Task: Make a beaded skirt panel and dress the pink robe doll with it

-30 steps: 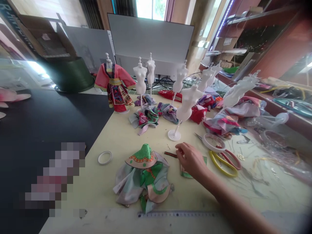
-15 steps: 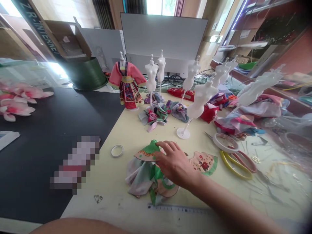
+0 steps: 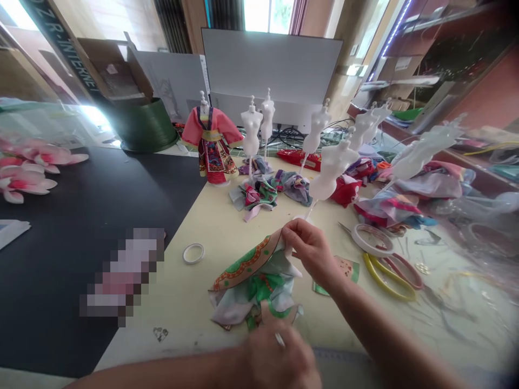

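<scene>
My right hand (image 3: pixel 310 248) pinches the upper corner of a small doll garment (image 3: pixel 243 270). The garment is pale fabric with a green and peach patterned border, and its border slants up from the table to my fingertips. Green crumpled cloth shows in its middle. At the garment's lower edge is my left hand (image 3: pixel 281 348), with a ring on one finger. It is smeared by motion, and its fingertips are hidden. A printed fabric piece with a green edge (image 3: pixel 349 269) lies beside my right wrist, partly covered by it.
Scissors with yellow and red handles (image 3: pixel 385 281) lie at right, against a tape roll (image 3: pixel 373 237). A thin white ring (image 3: pixel 193 254) lies at left. White doll mannequins (image 3: pixel 330 170), a dressed one (image 3: pixel 211 140) and fabric heaps (image 3: pixel 259 194) stand behind. A ruler (image 3: pixel 338 355) lies near the front.
My right hand has risen slightly and moved right, now pinching the garment's border and spreading it out. My left hand has come in from below to the garment's lower edge.
</scene>
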Demonstrator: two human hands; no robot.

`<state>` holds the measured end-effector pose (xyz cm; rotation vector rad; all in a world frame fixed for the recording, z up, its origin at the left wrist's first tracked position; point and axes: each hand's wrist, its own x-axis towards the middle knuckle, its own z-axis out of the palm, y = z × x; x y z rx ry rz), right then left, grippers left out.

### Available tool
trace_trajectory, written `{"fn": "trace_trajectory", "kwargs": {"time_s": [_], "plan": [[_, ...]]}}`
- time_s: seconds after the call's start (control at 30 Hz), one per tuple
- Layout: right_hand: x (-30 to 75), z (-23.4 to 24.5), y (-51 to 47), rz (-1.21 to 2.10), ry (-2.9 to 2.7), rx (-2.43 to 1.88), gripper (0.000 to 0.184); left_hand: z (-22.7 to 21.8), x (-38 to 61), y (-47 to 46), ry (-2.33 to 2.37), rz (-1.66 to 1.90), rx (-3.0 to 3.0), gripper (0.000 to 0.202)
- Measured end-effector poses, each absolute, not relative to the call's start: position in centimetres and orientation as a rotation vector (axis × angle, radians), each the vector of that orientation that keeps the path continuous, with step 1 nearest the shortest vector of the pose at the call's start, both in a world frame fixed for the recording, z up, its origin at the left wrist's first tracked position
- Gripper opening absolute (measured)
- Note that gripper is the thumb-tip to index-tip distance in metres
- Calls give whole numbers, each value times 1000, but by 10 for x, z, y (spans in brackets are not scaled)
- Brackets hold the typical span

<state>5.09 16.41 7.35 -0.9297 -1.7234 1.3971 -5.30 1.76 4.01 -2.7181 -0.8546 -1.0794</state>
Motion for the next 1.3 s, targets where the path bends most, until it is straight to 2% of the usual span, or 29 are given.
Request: {"fn": "trace_trajectory", "kwargs": {"time_s": [0.07,0.13,0.17,0.23,0.27,0.37,0.5,0.77,0.93,1.3], "plan": [[54,75,162,1335,-1741,-910,21,52,-69,40,-1210,-1337,-2373,37],[56,79,161,1262,-1773,-883,20,63,-85,62,-1644,-1337,-2136,55],[56,81,161,1223,-1786,-873,19,67,-92,71,-1854,-1282,-2164,54],[57,87,162,1121,-1800,-868,17,74,-107,85,-2208,-1214,-2317,18],[58,91,163,1053,-1803,-873,16,78,-113,89,-2339,-1240,-2378,12],[62,102,169,816,-1809,-888,12,92,-130,91,-2456,-1349,-2326,16],[70,116,177,659,-1766,-860,9,117,-147,91,-2409,-1297,-2225,18],[82,138,190,498,-1643,-728,4,148,-166,110,-2123,-1607,-1879,16],[88,148,192,398,-1548,-683,3,164,-171,114,-1777,-1734,-1819,18],[91,172,199,265,-1411,-579,9,222,-146,148,-1269,-1550,-1702,16]]}}
